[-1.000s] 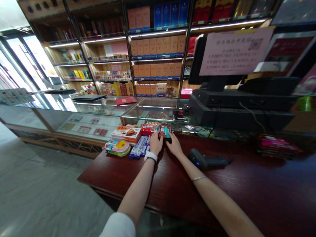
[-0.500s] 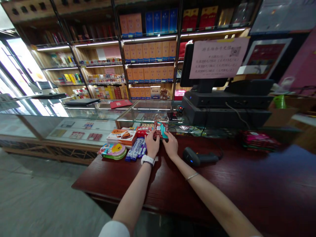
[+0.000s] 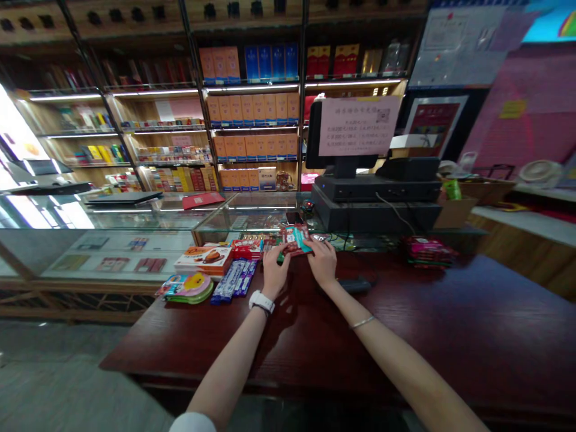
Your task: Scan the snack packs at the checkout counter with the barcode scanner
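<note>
Both my hands grip a small brown and teal packet (image 3: pixel 296 237) above the back of the dark red desk. My left hand (image 3: pixel 275 270), with a white watch at its wrist, pinches the packet's left side. On its right side are the closed fingers of my right hand (image 3: pixel 323 261). Left of my hands lie blue and white wrapped bars (image 3: pixel 233 281), an orange and white box (image 3: pixel 203 260), a red box (image 3: pixel 247 247) and colourful rounded packs (image 3: pixel 188 288). A black scanner (image 3: pixel 354 285) lies partly hidden behind my right wrist.
A monitor with a pink paper sign (image 3: pixel 357 127) stands on a black cash drawer (image 3: pixel 373 216) behind the desk (image 3: pixel 342 348). Red packets (image 3: pixel 427 252) are stacked at the right. Glass cases (image 3: pixel 135 240) stretch off to the left, with stocked shelves behind.
The view has turned to the right. My hands have moved slightly apart, and the packet is now held tilted between them. My right hand has shifted nearer the scanner and covers part of it.
</note>
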A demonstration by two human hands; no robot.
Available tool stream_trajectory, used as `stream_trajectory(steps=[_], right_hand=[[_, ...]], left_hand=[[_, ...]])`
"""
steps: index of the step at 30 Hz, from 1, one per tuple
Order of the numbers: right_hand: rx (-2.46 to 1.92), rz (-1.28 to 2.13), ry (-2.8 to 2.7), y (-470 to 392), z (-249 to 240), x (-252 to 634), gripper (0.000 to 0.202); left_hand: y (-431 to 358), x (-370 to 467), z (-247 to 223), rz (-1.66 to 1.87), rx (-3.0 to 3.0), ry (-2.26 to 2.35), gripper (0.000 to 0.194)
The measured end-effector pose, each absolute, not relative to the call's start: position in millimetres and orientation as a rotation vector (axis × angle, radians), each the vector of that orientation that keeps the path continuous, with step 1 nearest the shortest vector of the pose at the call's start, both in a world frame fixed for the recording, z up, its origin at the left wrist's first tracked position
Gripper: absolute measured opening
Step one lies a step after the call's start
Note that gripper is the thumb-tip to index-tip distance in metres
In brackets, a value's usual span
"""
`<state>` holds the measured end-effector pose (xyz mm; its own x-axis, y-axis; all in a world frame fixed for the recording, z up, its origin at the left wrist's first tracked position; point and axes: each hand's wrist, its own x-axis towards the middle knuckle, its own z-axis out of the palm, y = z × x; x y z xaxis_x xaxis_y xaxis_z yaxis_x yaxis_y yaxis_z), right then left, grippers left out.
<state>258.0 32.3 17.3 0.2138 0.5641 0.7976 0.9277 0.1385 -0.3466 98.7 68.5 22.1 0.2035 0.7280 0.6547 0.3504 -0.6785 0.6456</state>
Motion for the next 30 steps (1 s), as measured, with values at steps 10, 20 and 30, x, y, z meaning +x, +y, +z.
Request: stream_trajectory(steps=[10,20,30], right_hand=[[-1.310,-0.521,-1.583,-15.1,8.4,333.5,0.040],[-1.334,-0.570,-1.625,-31.5,-2.6,363.8,0.044],[-1.310,-0.546,-1.594,-29.1,-4.8,359.4,0.036]], left_hand=[[53.8,124.9,26.8,1.354,2.347,0.749,0.031],[69.3,146.4,23.1,1.191,2.796,0.769,0.044],[73.0,136.1,6.5,1.517,2.964,0.689,0.030]])
